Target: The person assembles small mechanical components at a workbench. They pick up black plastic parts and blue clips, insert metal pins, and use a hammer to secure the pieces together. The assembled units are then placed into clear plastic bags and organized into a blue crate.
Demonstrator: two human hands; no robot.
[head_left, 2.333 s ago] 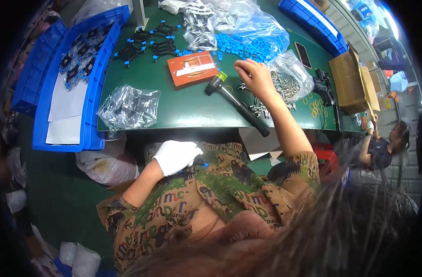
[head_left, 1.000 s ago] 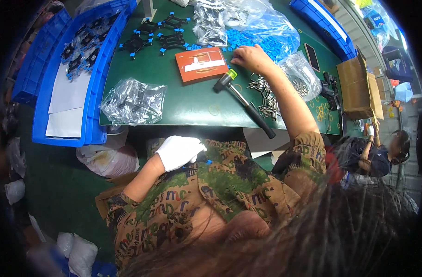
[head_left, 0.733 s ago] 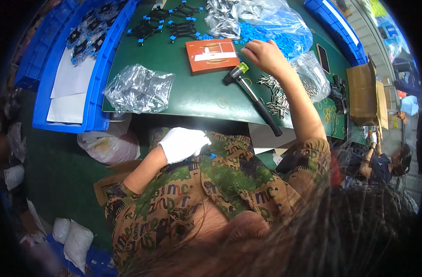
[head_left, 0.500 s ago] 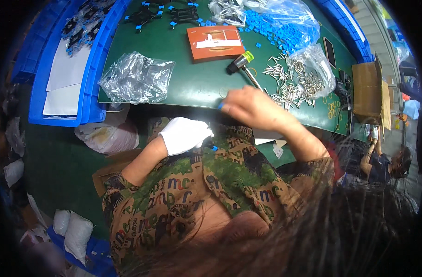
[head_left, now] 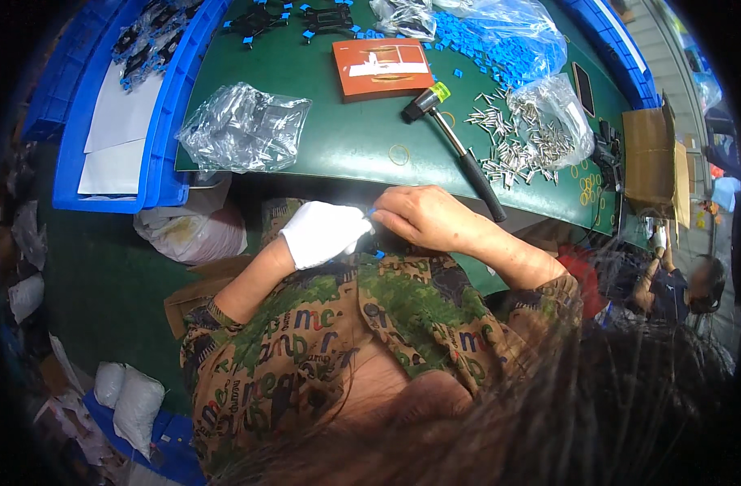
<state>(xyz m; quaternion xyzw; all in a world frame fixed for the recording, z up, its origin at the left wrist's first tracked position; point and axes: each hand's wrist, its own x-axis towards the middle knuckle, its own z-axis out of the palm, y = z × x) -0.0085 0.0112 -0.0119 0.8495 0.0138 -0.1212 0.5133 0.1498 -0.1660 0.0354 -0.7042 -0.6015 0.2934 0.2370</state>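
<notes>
My left hand (head_left: 326, 233), in a white glove, is closed in front of my shirt around a dark part, mostly hidden by the fingers. A small blue piece (head_left: 379, 254) shows at the part's lower side. My bare right hand (head_left: 423, 217) meets the glove's fingertips. Its thumb and forefinger pinch a small blue piece (head_left: 372, 213) against the held part. On the green table (head_left: 338, 150) beyond lies a mallet (head_left: 459, 146) with a black and yellow-green head, its dark handle reaching past the near edge.
Silver pins (head_left: 520, 146) spill from a clear bag beside the mallet. Many blue pieces (head_left: 500, 57) are heaped behind them. An orange-red box (head_left: 382, 69), a clear plastic bag (head_left: 245, 130) and black frames with blue corners (head_left: 326, 20) are on the table. Blue crates (head_left: 155, 154) flank it.
My right hand has come down and left from over the table edge to the gloved hand, bringing a small blue piece. The mallet's handle is now uncovered.
</notes>
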